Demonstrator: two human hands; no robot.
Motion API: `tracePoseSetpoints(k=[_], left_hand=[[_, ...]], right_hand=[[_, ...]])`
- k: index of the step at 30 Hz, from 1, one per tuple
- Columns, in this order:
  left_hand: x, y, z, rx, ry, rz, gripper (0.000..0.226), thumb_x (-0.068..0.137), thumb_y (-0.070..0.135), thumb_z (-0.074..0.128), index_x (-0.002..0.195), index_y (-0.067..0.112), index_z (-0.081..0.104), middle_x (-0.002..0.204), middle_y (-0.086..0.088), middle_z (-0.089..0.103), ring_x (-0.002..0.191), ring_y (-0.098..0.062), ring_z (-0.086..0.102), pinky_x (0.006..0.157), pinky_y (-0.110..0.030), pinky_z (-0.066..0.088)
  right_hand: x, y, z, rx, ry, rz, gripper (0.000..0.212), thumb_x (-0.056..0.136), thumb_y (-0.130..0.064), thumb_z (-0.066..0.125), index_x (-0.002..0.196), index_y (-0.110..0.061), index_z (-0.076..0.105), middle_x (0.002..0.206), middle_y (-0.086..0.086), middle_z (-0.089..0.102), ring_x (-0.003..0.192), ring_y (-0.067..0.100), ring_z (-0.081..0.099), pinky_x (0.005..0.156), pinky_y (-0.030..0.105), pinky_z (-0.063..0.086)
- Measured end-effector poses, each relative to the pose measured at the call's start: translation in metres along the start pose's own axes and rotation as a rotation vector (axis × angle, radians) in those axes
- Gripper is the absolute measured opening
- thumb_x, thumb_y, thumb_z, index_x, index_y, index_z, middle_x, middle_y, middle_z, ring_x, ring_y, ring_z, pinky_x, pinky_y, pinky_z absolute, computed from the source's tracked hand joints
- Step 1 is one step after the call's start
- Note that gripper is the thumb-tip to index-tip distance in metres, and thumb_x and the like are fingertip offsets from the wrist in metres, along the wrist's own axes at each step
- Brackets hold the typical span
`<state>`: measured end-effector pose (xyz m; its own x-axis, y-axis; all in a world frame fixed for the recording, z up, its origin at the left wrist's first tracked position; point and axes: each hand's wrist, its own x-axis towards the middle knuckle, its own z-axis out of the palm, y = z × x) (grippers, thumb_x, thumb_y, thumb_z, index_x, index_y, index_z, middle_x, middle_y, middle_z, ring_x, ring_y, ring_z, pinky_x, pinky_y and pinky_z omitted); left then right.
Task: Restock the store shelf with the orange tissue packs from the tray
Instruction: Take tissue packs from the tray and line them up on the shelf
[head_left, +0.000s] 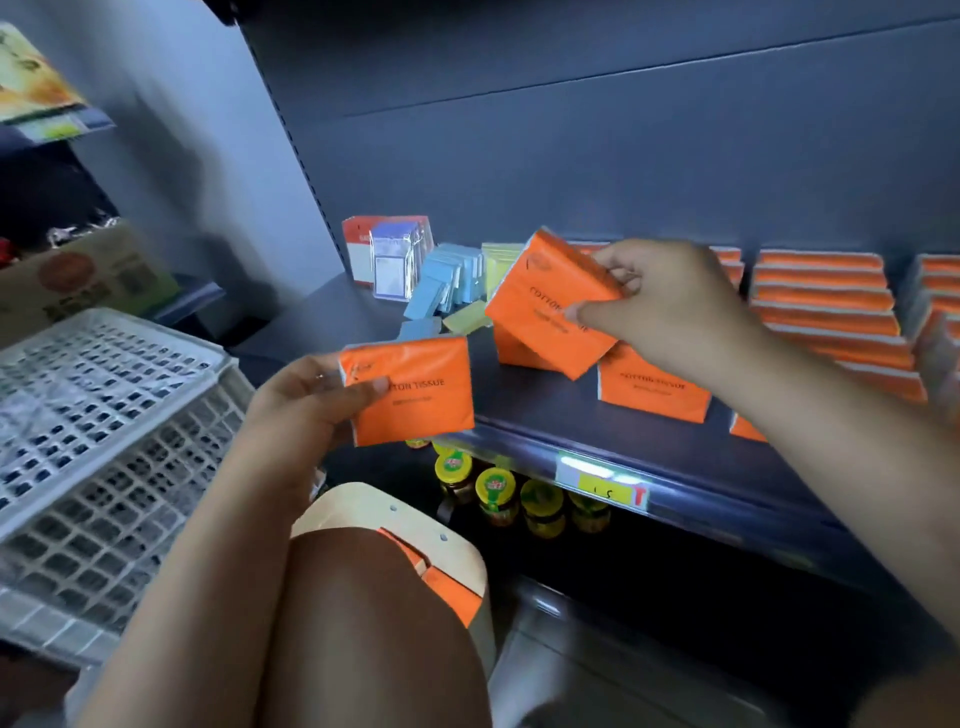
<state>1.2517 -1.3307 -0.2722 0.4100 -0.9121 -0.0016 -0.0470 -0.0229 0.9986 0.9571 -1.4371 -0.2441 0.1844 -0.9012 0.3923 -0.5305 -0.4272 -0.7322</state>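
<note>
pack (535, 306) lettering partly under right hand (670, 306)

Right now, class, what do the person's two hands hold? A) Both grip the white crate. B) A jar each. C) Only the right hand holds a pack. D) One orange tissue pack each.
D: the left hand grips an orange pack near the front edge of the shelf, and the right hand pinches a tilted pack above it.
</note>
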Motion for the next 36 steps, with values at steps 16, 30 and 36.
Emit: tracePoseSetpoints(k=[16,30,36], left_hand=[[0.027,-0.017,0.004,0.196,-0.143,-0.107,0.032,0.079,0.003,0.081,0.109,0.007,0.071,0.106,-0.015,0.077,0.097,-0.034,0.076,0.092,-0.052,0.059],[0.023,-0.016,0.009,0.260,-0.218,-0.157,0.038,0.076,0.006,0.084,0.111,0.011,0.070,0.110,-0.013,0.076,0.096,-0.031,0.077,0.086,-0.046,0.062],[0.022,-0.008,0.026,0.274,-0.196,-0.076,0.036,0.079,0.003,0.082,0.112,0.008,0.069,0.106,-0.012,0.077,0.093,-0.024,0.077,0.078,-0.036,0.065]], right_hand=[[0.023,0.023,0.072,-0.931,-0.071,-0.336,0.021,0.082,-0.024,0.072,0.101,-0.017,0.072,0.107,0.006,0.056,0.110,0.033,0.049,0.087,0.042,0.038],[0.020,0.030,0.079,-0.885,0.076,-0.440,0.035,0.076,-0.027,0.081,0.103,-0.008,0.070,0.104,0.013,0.062,0.106,0.038,0.054,0.084,0.047,0.045],[-0.013,0.012,0.065,-0.295,0.199,-0.347,0.016,0.087,-0.013,0.061,0.095,-0.016,0.073,0.091,0.001,0.072,0.089,0.024,0.064,0.074,0.039,0.053]])
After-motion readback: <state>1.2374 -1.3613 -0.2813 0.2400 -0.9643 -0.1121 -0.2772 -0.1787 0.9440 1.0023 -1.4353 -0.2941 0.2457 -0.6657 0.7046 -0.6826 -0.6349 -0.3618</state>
